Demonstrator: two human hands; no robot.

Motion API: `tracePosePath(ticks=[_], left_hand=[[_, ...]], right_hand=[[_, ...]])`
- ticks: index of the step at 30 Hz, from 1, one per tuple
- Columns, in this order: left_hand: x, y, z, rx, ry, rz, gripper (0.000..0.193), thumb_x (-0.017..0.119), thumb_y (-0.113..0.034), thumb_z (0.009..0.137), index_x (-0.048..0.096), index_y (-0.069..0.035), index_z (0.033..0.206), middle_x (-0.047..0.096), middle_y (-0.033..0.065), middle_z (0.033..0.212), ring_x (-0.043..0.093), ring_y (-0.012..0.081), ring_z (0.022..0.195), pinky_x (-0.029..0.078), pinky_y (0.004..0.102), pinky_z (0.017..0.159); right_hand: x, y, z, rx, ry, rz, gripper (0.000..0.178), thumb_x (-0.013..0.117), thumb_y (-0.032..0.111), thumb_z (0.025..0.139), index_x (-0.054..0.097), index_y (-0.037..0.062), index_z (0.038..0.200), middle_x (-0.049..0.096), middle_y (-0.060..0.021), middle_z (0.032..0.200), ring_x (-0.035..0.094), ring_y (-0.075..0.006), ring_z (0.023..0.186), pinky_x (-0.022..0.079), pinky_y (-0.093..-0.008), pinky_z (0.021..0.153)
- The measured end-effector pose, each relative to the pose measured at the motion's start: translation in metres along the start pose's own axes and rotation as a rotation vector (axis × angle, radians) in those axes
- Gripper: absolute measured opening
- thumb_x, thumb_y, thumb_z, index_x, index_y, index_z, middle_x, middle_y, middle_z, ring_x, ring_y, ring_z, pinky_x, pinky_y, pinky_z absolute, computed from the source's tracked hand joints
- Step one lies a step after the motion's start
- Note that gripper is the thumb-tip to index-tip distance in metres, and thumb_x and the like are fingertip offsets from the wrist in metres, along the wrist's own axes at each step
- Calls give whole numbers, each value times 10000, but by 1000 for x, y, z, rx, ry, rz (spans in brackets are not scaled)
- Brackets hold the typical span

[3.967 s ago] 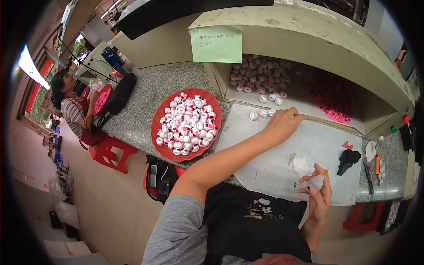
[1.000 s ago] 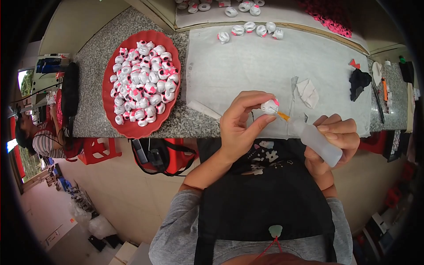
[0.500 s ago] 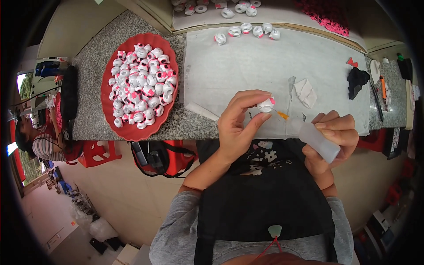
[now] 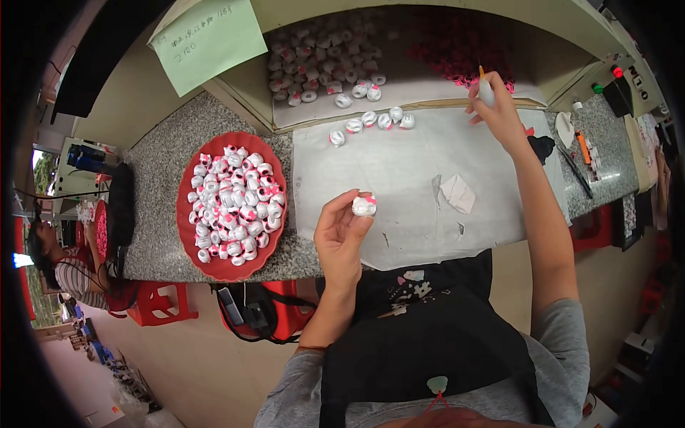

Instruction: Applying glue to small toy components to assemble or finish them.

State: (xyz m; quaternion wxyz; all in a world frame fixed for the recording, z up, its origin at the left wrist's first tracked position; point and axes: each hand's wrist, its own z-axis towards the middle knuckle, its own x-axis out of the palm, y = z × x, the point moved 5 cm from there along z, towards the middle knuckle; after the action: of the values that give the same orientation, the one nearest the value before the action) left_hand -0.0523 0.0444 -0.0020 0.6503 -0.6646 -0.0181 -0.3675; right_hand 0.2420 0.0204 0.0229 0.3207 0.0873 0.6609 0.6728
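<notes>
The white bead with pink marks sits at the fingertips of the left hand, above the near left part of the white paper sheet. It is roundish, so no clear long axis shows. The left hand is much the nearer of the 2; the right hand is well apart, to the far right of the bead.

The left hand is closed in a pinch, thumb on the near side of the bead and a finger on the far side. The right hand grips a pale bottle whose orange tip points to the far side. The hand is at the near right edge of the pile of pink pieces in the shelf box; whether its fingers touch any piece cannot be told.

Between the hands, on the sheet, lies a crumpled tissue. Beyond the bead, 6 loose beads make an uneven row by the shelf edge, with a heap of beads inside. Left of the left hand, a red plate holds many more. A black cloth lies near the right forearm.
</notes>
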Motion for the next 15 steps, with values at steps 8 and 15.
tracePosePath(ticks=[8, 15], left_hand=[[0, 2, 0, 0, -2, 45, 334, 542, 13, 716, 434, 11, 1033, 508, 134, 970, 508, 161, 856, 416, 287, 755], [4, 11, 5, -51, 23, 23, 333, 541, 12, 719, 432, 9, 1033, 505, 127, 972, 501, 160, 874, 415, 287, 769]], right_hand=[[1, -6, 55, -208, -204, -983, 180, 597, 104, 653, 532, -5, 781, 535, -185, 762, 514, -334, 687, 406, -389, 598], [-4, -10, 51, -347, -284, -811, 228, 592, 189, 684, 552, -13, 781, 534, -188, 682, 502, -338, 650, 405, -367, 596]])
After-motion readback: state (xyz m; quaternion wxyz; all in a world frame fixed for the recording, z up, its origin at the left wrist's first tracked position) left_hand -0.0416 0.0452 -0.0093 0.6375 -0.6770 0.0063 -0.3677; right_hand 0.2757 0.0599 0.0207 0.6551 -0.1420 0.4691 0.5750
